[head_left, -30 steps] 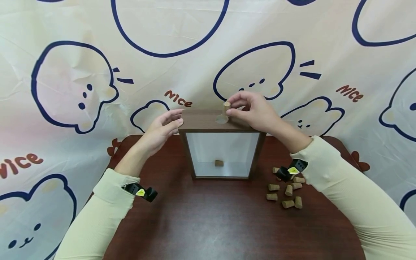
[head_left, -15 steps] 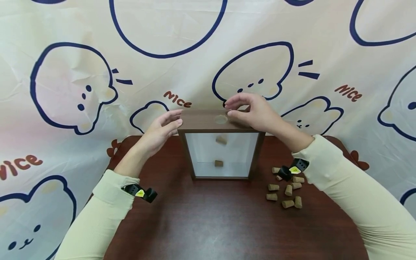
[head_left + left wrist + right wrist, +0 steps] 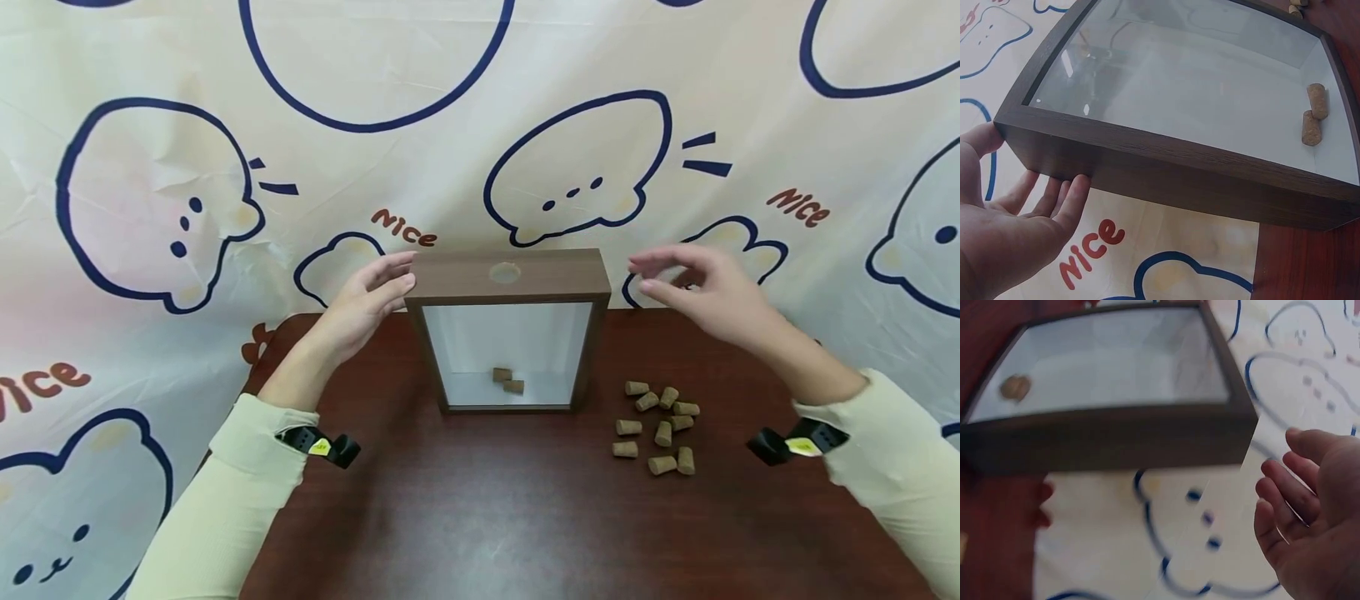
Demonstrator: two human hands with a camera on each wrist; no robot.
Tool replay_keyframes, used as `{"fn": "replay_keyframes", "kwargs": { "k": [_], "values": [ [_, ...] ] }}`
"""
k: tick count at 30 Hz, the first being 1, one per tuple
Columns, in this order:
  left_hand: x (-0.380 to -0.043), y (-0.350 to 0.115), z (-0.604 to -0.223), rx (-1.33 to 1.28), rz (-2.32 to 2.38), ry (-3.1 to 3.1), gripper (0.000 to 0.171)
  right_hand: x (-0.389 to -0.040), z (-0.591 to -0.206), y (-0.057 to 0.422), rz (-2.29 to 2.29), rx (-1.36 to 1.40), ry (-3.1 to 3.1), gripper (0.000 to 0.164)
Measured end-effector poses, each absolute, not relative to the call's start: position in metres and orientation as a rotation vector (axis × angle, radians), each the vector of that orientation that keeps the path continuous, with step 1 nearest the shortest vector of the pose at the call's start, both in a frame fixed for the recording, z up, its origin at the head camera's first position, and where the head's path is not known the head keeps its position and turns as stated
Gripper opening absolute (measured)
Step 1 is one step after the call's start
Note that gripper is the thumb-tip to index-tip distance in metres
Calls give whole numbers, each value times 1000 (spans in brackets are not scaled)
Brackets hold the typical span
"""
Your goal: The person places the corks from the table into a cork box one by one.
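Observation:
A brown wooden display box (image 3: 457, 279) with a clear front stands upright on the table, a round hole (image 3: 505, 272) in its top. Inside, at the bottom, lie two corks, one cork (image 3: 501, 374) close against the other cork (image 3: 513, 387). My left hand (image 3: 360, 304) steadies the box's upper left corner, its fingertips and thumb resting against the side in the left wrist view. Off to the right of the box, my right hand (image 3: 712, 287) is in the air with loosely bent fingers. Nothing is between them in the right wrist view.
Several loose corks (image 3: 663, 433) lie scattered on the dark red table (image 3: 480, 500), right of the box. Behind the table hangs a pale cloth (image 3: 450, 183) printed with blue cartoon outlines.
The right hand let go of a cork above the hole, and it dropped through the box to lie beside the other. That hand then moved right. The left hand stayed at the corner.

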State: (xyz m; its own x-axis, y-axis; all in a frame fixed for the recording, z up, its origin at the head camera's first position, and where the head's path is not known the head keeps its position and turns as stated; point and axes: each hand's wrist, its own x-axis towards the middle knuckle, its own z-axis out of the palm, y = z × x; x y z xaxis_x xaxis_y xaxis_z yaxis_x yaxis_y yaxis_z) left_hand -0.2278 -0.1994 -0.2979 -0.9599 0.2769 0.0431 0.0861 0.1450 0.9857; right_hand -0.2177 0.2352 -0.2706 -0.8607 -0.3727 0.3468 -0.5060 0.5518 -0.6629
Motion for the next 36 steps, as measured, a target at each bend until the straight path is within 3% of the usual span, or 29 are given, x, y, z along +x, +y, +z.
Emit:
{"fn": "replay_keyframes", "kwargs": {
  "k": [17,26,36],
  "values": [
    [-229,-201,-297,339,1933,2247,58,-186,-406,360,1223,519,-2790,37],
    [-228,-204,-297,337,1923,2253,58,-189,-466,386,1214,458,-2821,38],
    [-229,-202,-298,361,1924,2249,58,-196,-498,388,1212,422,-2854,34]
  ]
}}
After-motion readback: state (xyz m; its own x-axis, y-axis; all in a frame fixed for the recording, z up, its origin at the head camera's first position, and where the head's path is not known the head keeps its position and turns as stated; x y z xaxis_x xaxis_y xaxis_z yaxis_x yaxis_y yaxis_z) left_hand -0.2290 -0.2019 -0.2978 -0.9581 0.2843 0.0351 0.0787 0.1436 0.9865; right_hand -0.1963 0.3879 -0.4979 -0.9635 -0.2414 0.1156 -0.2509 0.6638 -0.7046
